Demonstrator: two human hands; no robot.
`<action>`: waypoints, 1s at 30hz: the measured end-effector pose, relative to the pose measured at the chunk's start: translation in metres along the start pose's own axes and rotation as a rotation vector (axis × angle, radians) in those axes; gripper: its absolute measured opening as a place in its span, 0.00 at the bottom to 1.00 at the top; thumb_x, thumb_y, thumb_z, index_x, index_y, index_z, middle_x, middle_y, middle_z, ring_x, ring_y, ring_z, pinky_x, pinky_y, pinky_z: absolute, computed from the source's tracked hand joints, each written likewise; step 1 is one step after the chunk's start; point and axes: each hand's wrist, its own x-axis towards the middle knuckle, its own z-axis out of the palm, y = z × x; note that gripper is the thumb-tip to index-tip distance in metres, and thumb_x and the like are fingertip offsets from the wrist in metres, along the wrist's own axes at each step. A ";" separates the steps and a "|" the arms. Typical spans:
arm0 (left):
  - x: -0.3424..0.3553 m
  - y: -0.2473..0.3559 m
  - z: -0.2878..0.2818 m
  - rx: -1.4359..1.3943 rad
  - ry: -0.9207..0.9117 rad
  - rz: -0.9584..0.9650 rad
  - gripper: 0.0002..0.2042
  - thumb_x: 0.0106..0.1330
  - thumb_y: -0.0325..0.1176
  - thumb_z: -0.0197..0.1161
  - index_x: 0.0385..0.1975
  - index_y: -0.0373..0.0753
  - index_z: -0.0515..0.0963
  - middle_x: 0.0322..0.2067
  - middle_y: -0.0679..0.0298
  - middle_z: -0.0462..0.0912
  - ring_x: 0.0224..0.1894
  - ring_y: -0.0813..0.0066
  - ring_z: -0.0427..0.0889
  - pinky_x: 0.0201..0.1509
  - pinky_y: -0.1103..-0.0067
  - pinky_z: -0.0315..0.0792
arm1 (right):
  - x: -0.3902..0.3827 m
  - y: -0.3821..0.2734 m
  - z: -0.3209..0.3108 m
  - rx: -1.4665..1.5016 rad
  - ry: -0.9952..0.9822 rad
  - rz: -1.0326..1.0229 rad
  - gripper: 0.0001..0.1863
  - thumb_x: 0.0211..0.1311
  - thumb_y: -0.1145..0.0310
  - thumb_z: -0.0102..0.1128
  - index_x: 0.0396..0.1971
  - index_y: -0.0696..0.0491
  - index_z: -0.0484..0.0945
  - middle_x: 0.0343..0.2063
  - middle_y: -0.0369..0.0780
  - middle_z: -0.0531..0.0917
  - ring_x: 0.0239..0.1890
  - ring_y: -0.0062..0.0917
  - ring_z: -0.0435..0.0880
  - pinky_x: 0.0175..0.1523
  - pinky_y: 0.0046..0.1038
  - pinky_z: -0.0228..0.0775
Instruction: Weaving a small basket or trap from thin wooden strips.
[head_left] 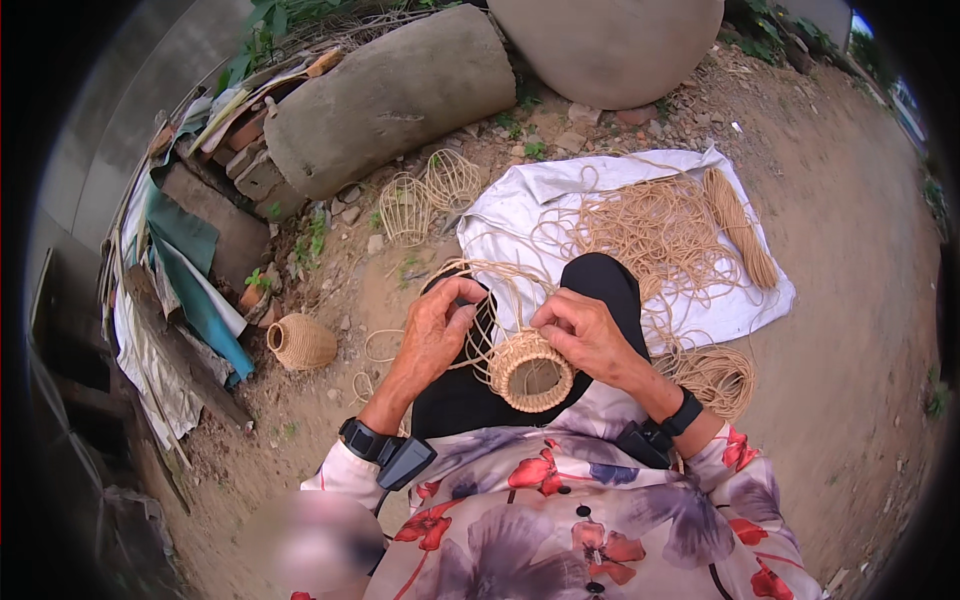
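Note:
On my lap rests a small, partly woven basket (532,372), its round opening facing me and its wall built from tan cord. My right hand (592,338) grips the far right part of its wall, thumb and fingers closed. Left of the basket, my left hand (437,328) is closed in a pinch at the loose cord strands (485,268) that loop out beyond the weaving. The exact strand between those fingertips is hard to make out. Several strands cross over my dark trousers (455,395).
A white sheet (510,205) ahead carries tangled cord (640,230) and a bundled hank (740,230). Coiled cord (715,380) lies at the right. Two open frames (405,210) stand ahead left; a finished-looking woven vessel (303,342) sits left. Concrete pipe (390,105) and rubble lie beyond.

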 end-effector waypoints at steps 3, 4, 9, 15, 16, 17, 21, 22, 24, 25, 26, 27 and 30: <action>-0.008 -0.001 0.000 0.156 0.021 0.089 0.08 0.61 0.22 0.58 0.40 0.34 0.77 0.31 0.66 0.77 0.24 0.83 0.71 0.29 0.81 0.68 | 0.000 -0.003 -0.004 0.007 -0.010 0.070 0.05 0.56 0.80 0.58 0.33 0.58 0.78 0.28 0.34 0.73 0.25 0.14 0.72 0.30 0.19 0.64; -0.011 0.005 0.001 0.176 -0.022 0.004 0.09 0.60 0.22 0.59 0.40 0.34 0.77 0.31 0.66 0.77 0.23 0.82 0.70 0.28 0.81 0.68 | -0.001 0.000 -0.004 0.013 -0.013 0.074 0.05 0.57 0.80 0.58 0.34 0.58 0.78 0.28 0.34 0.73 0.24 0.14 0.71 0.29 0.19 0.63; -0.020 0.008 0.011 0.338 0.162 0.161 0.10 0.59 0.23 0.60 0.41 0.35 0.78 0.31 0.61 0.78 0.22 0.75 0.74 0.30 0.76 0.70 | 0.000 0.000 -0.005 0.009 -0.017 0.089 0.06 0.56 0.80 0.58 0.34 0.57 0.79 0.27 0.34 0.72 0.23 0.14 0.70 0.29 0.20 0.63; 0.061 -0.025 0.005 0.277 0.182 0.192 0.11 0.58 0.22 0.54 0.40 0.36 0.78 0.39 0.54 0.82 0.36 0.56 0.81 0.41 0.68 0.74 | 0.003 -0.006 -0.004 -0.001 -0.057 0.091 0.06 0.56 0.80 0.57 0.34 0.58 0.78 0.28 0.36 0.74 0.23 0.16 0.72 0.29 0.21 0.65; 0.073 -0.029 0.004 0.377 0.275 0.270 0.12 0.56 0.22 0.54 0.39 0.37 0.79 0.38 0.54 0.82 0.40 0.52 0.81 0.45 0.63 0.74 | 0.003 -0.007 -0.004 0.004 -0.066 0.102 0.06 0.55 0.80 0.56 0.34 0.59 0.78 0.29 0.37 0.76 0.24 0.17 0.74 0.30 0.21 0.67; 0.079 -0.033 0.003 0.377 0.281 0.272 0.12 0.56 0.22 0.54 0.39 0.37 0.79 0.38 0.54 0.82 0.40 0.52 0.81 0.45 0.63 0.74 | 0.003 -0.008 -0.004 0.001 -0.069 0.097 0.06 0.55 0.80 0.56 0.34 0.59 0.78 0.29 0.37 0.76 0.24 0.17 0.74 0.30 0.21 0.67; 0.086 -0.024 0.016 0.448 -0.141 0.103 0.13 0.54 0.25 0.54 0.36 0.43 0.83 0.38 0.58 0.85 0.41 0.54 0.82 0.44 0.64 0.75 | 0.000 -0.005 -0.005 -0.003 -0.035 0.069 0.06 0.55 0.80 0.57 0.32 0.59 0.78 0.28 0.37 0.76 0.25 0.17 0.74 0.31 0.21 0.67; 0.086 -0.027 0.019 0.512 -0.237 0.066 0.14 0.53 0.25 0.54 0.37 0.42 0.82 0.37 0.58 0.85 0.42 0.56 0.82 0.45 0.65 0.74 | 0.002 -0.007 -0.007 0.001 -0.052 0.097 0.06 0.55 0.80 0.56 0.33 0.59 0.78 0.28 0.37 0.76 0.24 0.17 0.74 0.31 0.21 0.67; 0.084 -0.050 0.025 0.571 -0.347 0.080 0.15 0.52 0.25 0.55 0.40 0.43 0.82 0.39 0.58 0.85 0.44 0.58 0.82 0.50 0.65 0.74 | 0.002 -0.007 -0.006 0.008 -0.069 0.117 0.06 0.55 0.80 0.56 0.33 0.58 0.78 0.28 0.37 0.75 0.24 0.17 0.73 0.30 0.21 0.66; 0.087 -0.057 0.025 0.572 -0.344 0.082 0.15 0.52 0.25 0.55 0.40 0.43 0.82 0.39 0.58 0.85 0.44 0.58 0.82 0.50 0.65 0.74 | 0.002 -0.005 -0.005 0.006 -0.070 0.113 0.06 0.55 0.80 0.56 0.33 0.58 0.78 0.28 0.37 0.75 0.24 0.17 0.73 0.30 0.21 0.66; 0.089 -0.064 0.025 0.497 -0.388 0.060 0.16 0.52 0.25 0.55 0.41 0.43 0.82 0.41 0.58 0.85 0.45 0.58 0.82 0.52 0.66 0.74 | 0.003 -0.003 -0.004 -0.001 -0.069 0.088 0.06 0.55 0.80 0.56 0.33 0.58 0.78 0.28 0.36 0.75 0.24 0.17 0.73 0.30 0.21 0.67; 0.090 -0.065 0.026 0.418 -0.436 0.035 0.17 0.52 0.25 0.55 0.42 0.44 0.81 0.42 0.58 0.85 0.47 0.59 0.82 0.54 0.67 0.73 | 0.002 -0.002 -0.004 -0.008 -0.069 0.067 0.06 0.55 0.80 0.56 0.33 0.58 0.79 0.28 0.36 0.75 0.23 0.16 0.73 0.30 0.21 0.67; 0.094 -0.070 0.022 0.412 -0.469 0.073 0.17 0.53 0.25 0.57 0.45 0.43 0.80 0.43 0.59 0.84 0.47 0.58 0.81 0.55 0.67 0.73 | 0.002 -0.006 -0.004 0.000 -0.064 0.093 0.06 0.56 0.80 0.56 0.34 0.58 0.79 0.28 0.36 0.75 0.23 0.16 0.73 0.30 0.21 0.67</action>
